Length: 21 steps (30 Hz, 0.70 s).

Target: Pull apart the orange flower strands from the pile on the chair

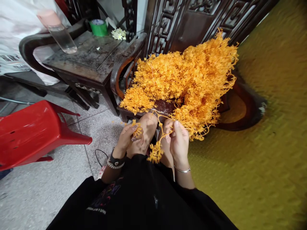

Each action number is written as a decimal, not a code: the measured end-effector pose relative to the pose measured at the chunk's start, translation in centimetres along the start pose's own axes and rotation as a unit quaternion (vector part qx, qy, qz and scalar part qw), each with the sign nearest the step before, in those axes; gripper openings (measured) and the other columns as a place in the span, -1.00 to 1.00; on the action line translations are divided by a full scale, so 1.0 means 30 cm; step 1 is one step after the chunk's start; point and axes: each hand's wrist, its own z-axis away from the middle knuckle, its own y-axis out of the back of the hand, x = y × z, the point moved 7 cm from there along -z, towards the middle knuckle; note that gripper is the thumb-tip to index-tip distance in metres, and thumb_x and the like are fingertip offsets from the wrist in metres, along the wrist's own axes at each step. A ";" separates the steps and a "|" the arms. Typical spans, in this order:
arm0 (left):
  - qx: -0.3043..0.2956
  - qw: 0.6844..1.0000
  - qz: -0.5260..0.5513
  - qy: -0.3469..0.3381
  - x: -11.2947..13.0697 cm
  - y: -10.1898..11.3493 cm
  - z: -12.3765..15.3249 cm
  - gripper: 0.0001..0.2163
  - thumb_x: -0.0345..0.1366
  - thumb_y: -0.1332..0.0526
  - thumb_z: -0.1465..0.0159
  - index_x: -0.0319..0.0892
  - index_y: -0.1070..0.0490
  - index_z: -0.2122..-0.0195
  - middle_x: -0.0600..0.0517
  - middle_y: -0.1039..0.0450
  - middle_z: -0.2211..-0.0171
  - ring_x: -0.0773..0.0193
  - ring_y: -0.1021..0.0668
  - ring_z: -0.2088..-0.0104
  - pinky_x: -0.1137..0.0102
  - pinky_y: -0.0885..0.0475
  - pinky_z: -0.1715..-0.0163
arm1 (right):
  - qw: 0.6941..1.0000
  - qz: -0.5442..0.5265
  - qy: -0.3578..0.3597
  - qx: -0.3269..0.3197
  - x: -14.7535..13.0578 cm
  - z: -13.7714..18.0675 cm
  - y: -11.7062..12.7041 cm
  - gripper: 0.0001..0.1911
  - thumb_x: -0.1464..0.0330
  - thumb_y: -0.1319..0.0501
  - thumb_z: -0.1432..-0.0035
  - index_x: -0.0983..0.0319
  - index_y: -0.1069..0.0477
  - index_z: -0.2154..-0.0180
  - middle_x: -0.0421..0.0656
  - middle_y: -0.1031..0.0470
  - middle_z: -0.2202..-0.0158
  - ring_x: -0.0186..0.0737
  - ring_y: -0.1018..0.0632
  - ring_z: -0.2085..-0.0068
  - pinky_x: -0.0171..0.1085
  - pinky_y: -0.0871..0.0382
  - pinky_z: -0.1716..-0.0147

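Observation:
A large heap of orange stringy pieces (168, 75), frilled into flower-like clusters, fills a dark wooden chair seat in front of my knees. I cannot make out their exact material. Over my left knee, my left hand (127, 137) is closed on a small orange frilled cluster (137, 128). My right hand (178, 137), just above the other knee, pinches thin orange strands. From these strands another frilled cluster (155, 152) hangs between my legs. Some strands run from my right fingers back towards the heap.
A red plastic stool (35, 131) stands at left on the speckled floor. A dark side table (83, 60) holds a bottle (59, 33), a green tape roll (98, 28) and white flowers (118, 34). A yellow textured surface (251, 172) lies at right.

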 end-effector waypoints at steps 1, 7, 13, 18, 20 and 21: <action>-0.003 1.000 0.011 0.006 -0.002 -0.004 0.001 -0.55 -0.01 -0.24 -0.10 -0.15 -0.10 0.73 0.19 0.02 0.76 0.47 -0.14 0.73 0.45 -0.19 0.68 | 1.000 0.001 0.006 0.000 -0.007 -0.008 0.002 -0.65 0.09 -0.16 -0.20 0.20 -0.40 0.48 -0.28 -0.31 0.60 -0.45 -0.23 0.69 -0.35 -0.04 0.70; 0.059 0.998 0.010 0.027 -0.032 0.016 0.025 -0.61 -0.05 -0.24 -0.12 -0.16 -0.13 0.65 0.21 0.01 0.70 0.47 -0.12 0.67 0.50 -0.17 0.64 | 0.999 -0.001 0.037 0.026 -0.028 -0.042 0.033 -0.68 0.10 -0.15 -0.21 0.17 -0.43 0.45 -0.22 -0.38 0.51 -0.39 -0.34 0.60 -0.32 -0.21 0.60; 0.119 0.979 -0.160 -0.052 0.025 0.140 -0.122 -0.68 -0.09 -0.23 -0.18 -0.18 -0.25 0.57 0.16 -0.14 0.61 0.44 -0.25 0.59 0.49 -0.20 0.55 | 0.998 -0.047 0.028 0.030 -0.031 -0.067 0.072 -0.67 0.09 -0.16 -0.19 0.16 -0.42 0.48 -0.23 -0.34 0.51 -0.40 -0.31 0.59 -0.31 -0.20 0.59; 0.157 0.844 -0.504 -0.097 0.110 0.255 -0.450 -0.72 -0.19 -0.02 -0.36 -0.20 -0.35 0.43 0.05 -0.31 0.52 0.31 -0.41 0.46 0.41 -0.29 0.36 | 0.996 -0.090 -0.006 0.007 -0.037 -0.085 0.070 -0.63 0.03 -0.18 -0.14 0.15 -0.34 0.52 -0.28 -0.23 0.59 -0.41 -0.25 0.62 -0.34 -0.19 0.60; 0.170 0.724 -0.667 -0.052 0.106 0.288 -0.549 -0.73 -0.24 0.02 -0.38 -0.25 -0.43 0.28 -0.12 -0.46 0.29 0.17 -0.50 0.23 0.36 -0.32 0.19 | 0.996 -0.092 -0.015 -0.003 -0.037 -0.095 0.063 -0.63 0.02 -0.16 -0.16 0.14 -0.30 0.51 -0.29 -0.20 0.61 -0.41 -0.22 0.65 -0.33 -0.20 0.60; 0.175 0.699 -0.692 -0.037 0.099 0.300 -0.582 -0.74 -0.27 0.00 -0.37 -0.30 -0.43 0.19 -0.20 -0.47 0.18 0.10 -0.51 0.14 0.33 -0.32 0.15 | 0.996 -0.092 -0.016 -0.010 -0.038 -0.101 0.060 -0.63 0.02 -0.14 -0.17 0.13 -0.29 0.51 -0.30 -0.18 0.62 -0.41 -0.20 0.66 -0.33 -0.20 0.61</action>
